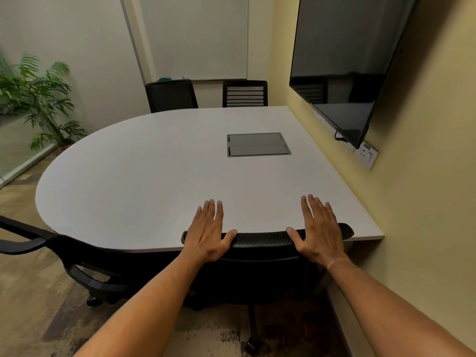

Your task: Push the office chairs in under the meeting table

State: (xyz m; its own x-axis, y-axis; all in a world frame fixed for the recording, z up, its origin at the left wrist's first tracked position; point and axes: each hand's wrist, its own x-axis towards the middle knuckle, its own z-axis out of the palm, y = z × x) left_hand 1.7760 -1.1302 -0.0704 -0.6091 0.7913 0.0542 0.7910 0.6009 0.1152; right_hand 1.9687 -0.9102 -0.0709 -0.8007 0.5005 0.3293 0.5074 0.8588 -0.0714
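A black mesh-backed office chair (260, 238) stands right in front of me, its backrest top against the near edge of the white meeting table (144, 176). My left hand (207, 233) lies flat on the left part of the backrest top, fingers spread. My right hand (319, 230) lies flat on the right part, fingers spread. A second black chair (85, 264) stands to the left, angled, with its seat partly under the curved table edge. Two more black chairs, one at the left (171, 95) and one at the right (244, 93), sit at the far side.
A yellow wall (417, 215) runs close along the table's right side and carries a dark screen (342, 60) and a socket (365, 155). A grey cable hatch (258, 145) is set in the tabletop. A potted plant (41, 99) stands at the far left by a glass partition.
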